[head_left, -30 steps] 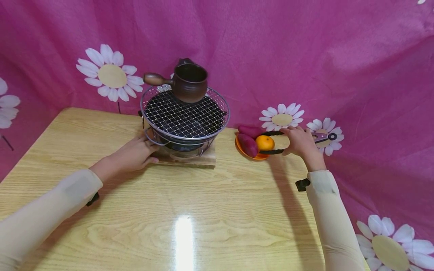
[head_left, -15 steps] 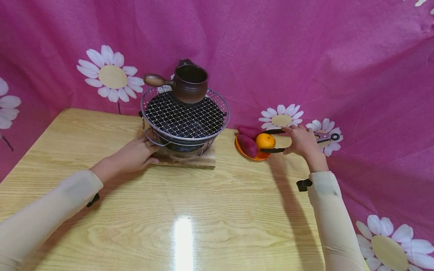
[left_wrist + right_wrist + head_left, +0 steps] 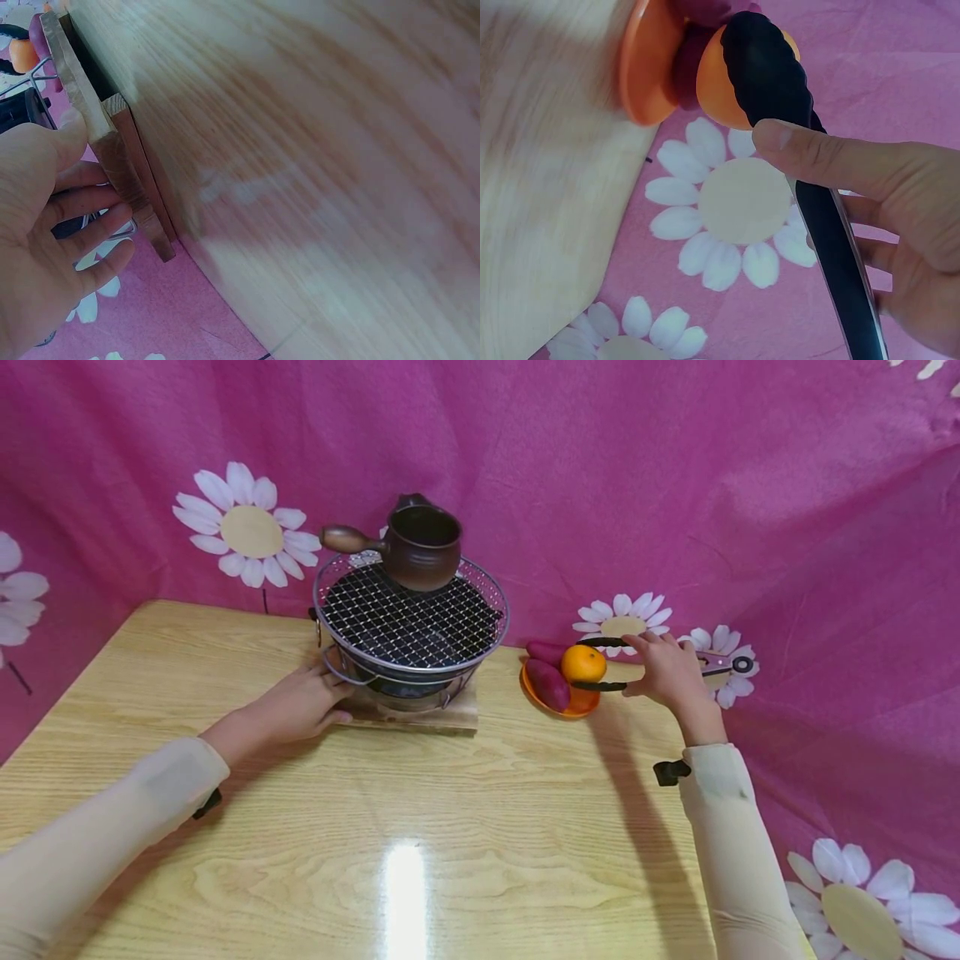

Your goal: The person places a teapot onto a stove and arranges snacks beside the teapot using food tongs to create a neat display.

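In the head view, my right hand (image 3: 667, 670) holds black-tipped tongs (image 3: 603, 687), thumb and fingers on opposite arms. Between the tong tips sits an orange (image 3: 584, 663), raised over the orange plate (image 3: 576, 702). Two purple sweet potatoes (image 3: 548, 684) lie on that plate. My left hand (image 3: 300, 697) rests at the left corner of a wooden board (image 3: 420, 720) under a round tabletop grill (image 3: 408, 681). The left wrist view shows its thumb against one edge of the board (image 3: 124, 161), its fingers spread along the adjoining edge.
A brown side-handled clay pot (image 3: 422, 552) stands on the grill's wire mesh (image 3: 405, 622), its wooden handle (image 3: 347, 538) pointing left. Pink flowered cloth (image 3: 540, 485) hangs right behind the wooden table (image 3: 525, 827).
The tong tips have closed in on the orange and lifted it slightly up and left from the plate. My left hand, the grill and the pot stay where they were.
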Motion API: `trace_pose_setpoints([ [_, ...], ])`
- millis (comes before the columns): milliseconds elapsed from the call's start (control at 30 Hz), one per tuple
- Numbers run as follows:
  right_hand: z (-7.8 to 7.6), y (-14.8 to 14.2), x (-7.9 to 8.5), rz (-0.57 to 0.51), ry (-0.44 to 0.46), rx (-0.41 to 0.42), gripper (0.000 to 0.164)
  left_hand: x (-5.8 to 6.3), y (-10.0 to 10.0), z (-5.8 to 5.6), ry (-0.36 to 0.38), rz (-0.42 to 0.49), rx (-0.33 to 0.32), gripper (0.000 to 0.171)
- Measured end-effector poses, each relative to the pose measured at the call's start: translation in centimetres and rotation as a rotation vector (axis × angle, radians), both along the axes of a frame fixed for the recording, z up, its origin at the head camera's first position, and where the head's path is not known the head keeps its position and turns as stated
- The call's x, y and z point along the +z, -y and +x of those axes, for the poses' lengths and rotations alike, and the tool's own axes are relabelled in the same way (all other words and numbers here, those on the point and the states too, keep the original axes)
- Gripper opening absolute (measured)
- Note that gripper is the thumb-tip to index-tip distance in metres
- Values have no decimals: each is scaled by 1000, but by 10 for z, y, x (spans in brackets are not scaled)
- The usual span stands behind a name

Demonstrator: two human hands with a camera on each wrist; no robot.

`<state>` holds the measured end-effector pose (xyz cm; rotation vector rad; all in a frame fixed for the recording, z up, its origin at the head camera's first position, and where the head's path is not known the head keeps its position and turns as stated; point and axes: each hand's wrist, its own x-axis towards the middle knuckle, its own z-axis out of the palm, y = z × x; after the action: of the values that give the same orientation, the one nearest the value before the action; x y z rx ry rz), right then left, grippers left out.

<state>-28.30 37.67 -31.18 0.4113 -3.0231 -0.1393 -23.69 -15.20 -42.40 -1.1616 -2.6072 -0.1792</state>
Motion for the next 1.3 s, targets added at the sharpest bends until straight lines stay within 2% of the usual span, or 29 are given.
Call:
trace_pose_setpoints([
  [367, 4, 13, 8, -40, -27, 28, 86, -1, 0, 1, -5, 6, -6, 32],
  [800, 8, 25, 11, -76, -99, 78, 87, -1, 0, -1, -13, -4, -6, 33],
  [1100, 10, 30, 13, -124, -113, 78, 86, -1, 0, 0, 8, -16, 8, 36],
  [1300, 9, 30, 12, -180, -157, 90, 86, -1, 0, -1, 7, -16, 6, 38],
])
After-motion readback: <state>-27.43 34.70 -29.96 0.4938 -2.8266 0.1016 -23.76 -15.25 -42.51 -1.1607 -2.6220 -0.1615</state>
